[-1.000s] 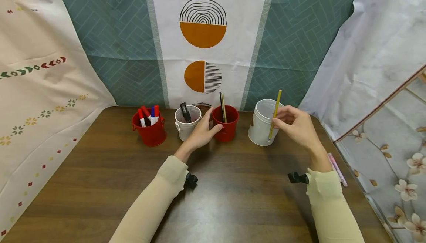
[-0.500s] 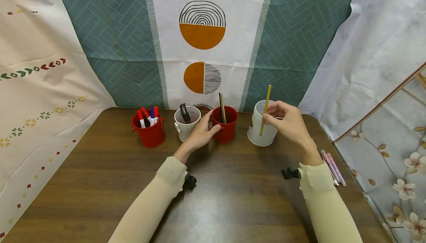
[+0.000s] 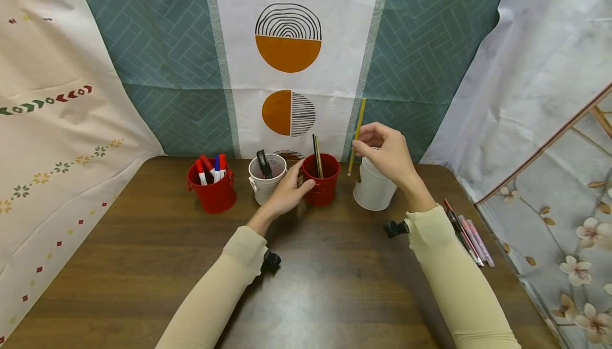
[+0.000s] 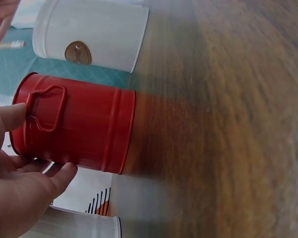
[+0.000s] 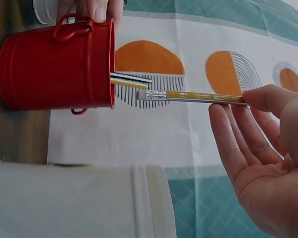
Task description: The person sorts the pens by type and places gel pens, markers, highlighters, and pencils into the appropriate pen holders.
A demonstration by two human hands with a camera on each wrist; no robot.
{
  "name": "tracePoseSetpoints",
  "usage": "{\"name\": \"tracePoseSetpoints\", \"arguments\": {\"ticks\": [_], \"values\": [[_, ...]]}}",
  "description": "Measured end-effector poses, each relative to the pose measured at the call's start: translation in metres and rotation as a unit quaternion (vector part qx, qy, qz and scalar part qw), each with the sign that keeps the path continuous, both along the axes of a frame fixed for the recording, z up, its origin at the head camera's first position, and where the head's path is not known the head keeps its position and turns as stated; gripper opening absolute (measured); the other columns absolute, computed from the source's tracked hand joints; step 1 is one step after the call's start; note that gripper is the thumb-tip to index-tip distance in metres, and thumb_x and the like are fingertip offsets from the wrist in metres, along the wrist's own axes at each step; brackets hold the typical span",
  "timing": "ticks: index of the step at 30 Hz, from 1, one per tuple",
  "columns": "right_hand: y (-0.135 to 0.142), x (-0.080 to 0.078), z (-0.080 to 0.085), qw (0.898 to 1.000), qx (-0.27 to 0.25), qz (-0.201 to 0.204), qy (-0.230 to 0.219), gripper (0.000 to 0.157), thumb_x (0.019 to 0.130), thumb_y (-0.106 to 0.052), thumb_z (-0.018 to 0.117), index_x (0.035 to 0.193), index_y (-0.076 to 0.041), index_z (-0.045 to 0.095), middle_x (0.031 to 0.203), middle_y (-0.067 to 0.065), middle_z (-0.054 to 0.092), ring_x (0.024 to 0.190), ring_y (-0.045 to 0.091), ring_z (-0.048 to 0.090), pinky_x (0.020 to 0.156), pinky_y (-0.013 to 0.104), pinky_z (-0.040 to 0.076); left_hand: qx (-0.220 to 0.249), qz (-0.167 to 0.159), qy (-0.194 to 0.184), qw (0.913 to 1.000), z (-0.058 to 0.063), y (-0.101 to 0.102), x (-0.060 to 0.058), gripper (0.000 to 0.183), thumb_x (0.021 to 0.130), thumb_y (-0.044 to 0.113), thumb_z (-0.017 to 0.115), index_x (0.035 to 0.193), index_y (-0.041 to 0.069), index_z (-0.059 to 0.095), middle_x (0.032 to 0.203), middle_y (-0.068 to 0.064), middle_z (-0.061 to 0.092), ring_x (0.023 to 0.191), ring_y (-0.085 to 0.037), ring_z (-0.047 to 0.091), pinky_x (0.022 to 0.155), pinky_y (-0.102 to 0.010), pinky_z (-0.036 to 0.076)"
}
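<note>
My right hand (image 3: 384,150) pinches a yellow pencil (image 5: 198,96) between thumb and fingers, its eraser end downward. In the head view the pencil stands nearly upright, right of a red bucket (image 3: 322,187) and above its rim. Two slim pencils (image 3: 317,158), one dark and one yellowish, lean inside that bucket. My left hand (image 3: 289,187) holds the red bucket at its left side, thumb at the wire handle (image 4: 49,108) near the rim and the other fingers around the side. Behind my right hand, a larger white bucket (image 3: 373,192) is partly covered.
A red bucket of markers (image 3: 212,192) stands at the left, beside a small white bucket (image 3: 263,187) with black pens (image 3: 264,164). Several pens (image 3: 470,237) lie near the table's right edge. A patterned cloth (image 3: 406,62) hangs behind the buckets.
My right hand has moved left and up with the pencil, from in front of the white bucket toward the red one. More pens show at the right. My left hand has stayed on the bucket.
</note>
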State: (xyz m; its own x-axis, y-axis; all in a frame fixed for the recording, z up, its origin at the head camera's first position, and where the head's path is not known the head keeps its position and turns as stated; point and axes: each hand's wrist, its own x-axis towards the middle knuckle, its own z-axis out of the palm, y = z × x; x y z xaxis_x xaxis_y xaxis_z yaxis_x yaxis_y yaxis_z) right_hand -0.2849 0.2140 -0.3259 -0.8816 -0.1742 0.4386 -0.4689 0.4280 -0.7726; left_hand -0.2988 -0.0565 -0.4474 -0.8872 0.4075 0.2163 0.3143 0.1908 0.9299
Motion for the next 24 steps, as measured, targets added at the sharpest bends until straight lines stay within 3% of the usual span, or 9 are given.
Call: {"name": "tracePoseSetpoints", "arguments": {"ticks": [6, 11, 24], "values": [[-0.020, -0.017, 0.000, 0.999, -0.026, 0.016, -0.024, 0.024, 0.098, -0.010, 0.076, 0.119, 0.001, 0.071, 0.105, 0.015, 0.076, 0.087, 0.027, 0.077, 0.080, 0.031, 0.065, 0.008, 0.000, -0.005, 1.0000, -0.002, 0.000, -0.001, 0.069, 0.109, 0.008, 0.057, 0.168, 0.005, 0.022, 0.168, -0.020, 0.029, 0.149, -0.038, 0.046, 0.120, -0.049, 0.043], [-0.035, -0.022, -0.003, 0.999, -0.032, 0.016, -0.027, 0.023, 0.098, -0.008, 0.077, 0.118, 0.001, 0.071, 0.106, 0.015, 0.077, 0.086, 0.021, 0.077, 0.078, 0.030, 0.065, 0.009, -0.002, -0.003, 0.9999, -0.003, 0.000, -0.002, 0.069, 0.110, 0.009, 0.057, 0.168, 0.005, 0.021, 0.167, -0.020, 0.030, 0.149, -0.038, 0.046, 0.119, -0.050, 0.044], [-0.064, -0.030, -0.011, 0.997, 0.056, -0.017, -0.046, 0.020, 0.098, -0.010, 0.075, 0.116, -0.003, 0.071, 0.105, 0.014, 0.078, 0.087, 0.027, 0.078, 0.070, 0.026, 0.063, 0.008, 0.001, 0.000, 1.0000, -0.002, 0.001, -0.002, 0.068, 0.109, 0.009, 0.058, 0.168, 0.006, 0.023, 0.167, -0.020, 0.031, 0.149, -0.038, 0.045, 0.121, -0.049, 0.042]]}}
